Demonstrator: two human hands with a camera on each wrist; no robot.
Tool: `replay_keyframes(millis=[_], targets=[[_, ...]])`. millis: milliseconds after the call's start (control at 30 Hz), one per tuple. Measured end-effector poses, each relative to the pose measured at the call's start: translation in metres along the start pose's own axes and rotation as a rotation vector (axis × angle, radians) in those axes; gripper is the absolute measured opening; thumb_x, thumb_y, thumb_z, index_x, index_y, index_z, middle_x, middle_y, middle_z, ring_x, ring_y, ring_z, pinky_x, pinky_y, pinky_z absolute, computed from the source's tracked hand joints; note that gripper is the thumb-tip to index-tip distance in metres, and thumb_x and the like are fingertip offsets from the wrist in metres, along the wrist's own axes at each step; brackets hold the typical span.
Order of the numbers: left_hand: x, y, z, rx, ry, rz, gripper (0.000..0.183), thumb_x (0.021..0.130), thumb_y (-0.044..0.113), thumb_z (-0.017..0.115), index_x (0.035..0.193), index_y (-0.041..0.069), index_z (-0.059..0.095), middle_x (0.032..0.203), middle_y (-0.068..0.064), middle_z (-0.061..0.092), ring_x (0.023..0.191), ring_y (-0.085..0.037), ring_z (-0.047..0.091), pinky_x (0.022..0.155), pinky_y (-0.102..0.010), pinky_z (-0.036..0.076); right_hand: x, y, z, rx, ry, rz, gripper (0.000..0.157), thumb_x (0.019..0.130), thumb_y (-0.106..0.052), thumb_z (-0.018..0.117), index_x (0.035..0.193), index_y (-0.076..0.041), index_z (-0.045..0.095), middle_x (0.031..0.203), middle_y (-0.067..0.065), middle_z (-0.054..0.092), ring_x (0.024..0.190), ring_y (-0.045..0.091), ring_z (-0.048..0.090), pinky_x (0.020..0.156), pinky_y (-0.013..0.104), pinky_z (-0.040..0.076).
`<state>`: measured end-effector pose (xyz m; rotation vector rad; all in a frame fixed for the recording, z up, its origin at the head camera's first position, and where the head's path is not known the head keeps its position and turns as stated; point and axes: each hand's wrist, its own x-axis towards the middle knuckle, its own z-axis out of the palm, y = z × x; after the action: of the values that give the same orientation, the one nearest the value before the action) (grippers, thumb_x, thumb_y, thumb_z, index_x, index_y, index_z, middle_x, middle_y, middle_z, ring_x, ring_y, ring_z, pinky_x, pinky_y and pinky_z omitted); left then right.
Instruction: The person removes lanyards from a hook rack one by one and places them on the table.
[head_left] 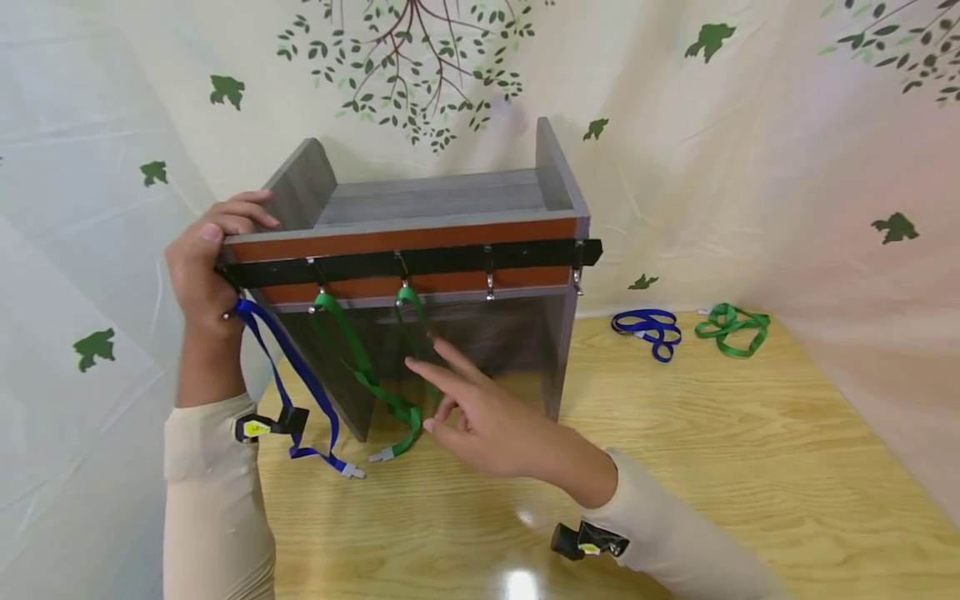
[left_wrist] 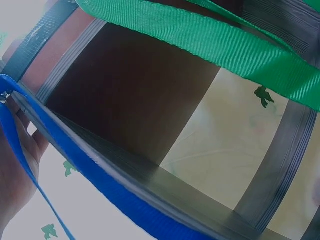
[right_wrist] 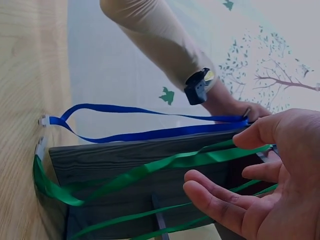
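Note:
My left hand grips the upper left corner of a grey wooden hook shelf, its fingers over the side panel. A blue lanyard hangs from the leftmost hook, below that hand. Two green lanyards hang from the hooks beside it; the left green lanyard drops to a clip near the table. In front of the right green lanyard is my right hand, fingers loosely spread and holding nothing. Part of that lanyard is hidden behind the hand. In the right wrist view, green straps pass behind the fingers.
On the right of the wooden table lie a coiled blue lanyard and a coiled green lanyard. Two more hooks on the right of the black rail hold nothing. A leaf-patterned cloth hangs behind.

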<state>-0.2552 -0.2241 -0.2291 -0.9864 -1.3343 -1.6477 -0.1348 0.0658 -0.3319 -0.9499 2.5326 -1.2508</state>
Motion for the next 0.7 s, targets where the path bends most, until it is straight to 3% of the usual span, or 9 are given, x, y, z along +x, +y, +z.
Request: replay_keyframes(millis=[167, 333, 467, 600, 700], targets=[[-0.0003, -0.0011, 0.0016, -0.008, -0.016, 0.023, 0.042, 0.102, 0.016, 0.05, 0.075, -0.012, 0.065, 0.086, -0.006, 0.08, 0.089, -0.021, 0.075, 0.11, -0.039, 0.054, 0.0066, 0.002, 0.0023, -0.024, -0.015, 0.046, 0.077, 0.106, -0.037, 0.057, 0.169, -0.037, 0.013, 0.18, 0.002, 0.001, 0.083, 0.0, 0.066, 0.075, 0.021, 0.057], [-0.0005, -0.002, 0.0006, 0.003, -0.012, -0.002, 0.043, 0.102, 0.018, 0.048, 0.075, -0.01, 0.066, 0.086, -0.006, 0.08, 0.092, -0.023, 0.075, 0.109, -0.039, 0.053, 0.0077, 0.0016, 0.0028, -0.033, -0.001, 0.044, 0.076, 0.108, -0.039, 0.053, 0.17, -0.033, 0.009, 0.18, 0.006, 0.007, 0.084, 0.002, 0.063, 0.077, 0.023, 0.056], [-0.0005, -0.0015, -0.0012, 0.011, -0.004, -0.022, 0.043, 0.102, 0.017, 0.047, 0.075, -0.009, 0.067, 0.086, -0.006, 0.08, 0.095, -0.024, 0.074, 0.109, -0.039, 0.053, 0.0061, -0.0015, 0.0012, -0.067, 0.05, -0.006, 0.072, 0.109, -0.036, 0.05, 0.17, -0.027, 0.012, 0.18, 0.005, 0.008, 0.083, 0.003, 0.061, 0.07, 0.022, 0.055], [-0.0003, -0.001, -0.0018, 0.013, -0.004, -0.023, 0.043, 0.101, 0.017, 0.046, 0.074, -0.008, 0.067, 0.086, -0.006, 0.08, 0.094, -0.024, 0.074, 0.109, -0.039, 0.053, 0.004, -0.0043, -0.0014, -0.08, 0.1, -0.081, 0.07, 0.11, -0.031, 0.049, 0.17, -0.021, 0.013, 0.18, -0.006, 0.005, 0.09, 0.004, 0.059, 0.065, 0.021, 0.052], [-0.0004, -0.0003, -0.0019, 0.017, -0.007, -0.014, 0.043, 0.101, 0.018, 0.047, 0.074, -0.009, 0.067, 0.085, -0.005, 0.08, 0.092, -0.023, 0.074, 0.109, -0.038, 0.053, 0.0025, -0.0064, -0.0032, -0.096, 0.117, -0.129, 0.066, 0.111, -0.025, 0.045, 0.169, -0.016, 0.015, 0.179, -0.011, 0.003, 0.079, 0.004, 0.056, 0.062, 0.02, 0.05]])
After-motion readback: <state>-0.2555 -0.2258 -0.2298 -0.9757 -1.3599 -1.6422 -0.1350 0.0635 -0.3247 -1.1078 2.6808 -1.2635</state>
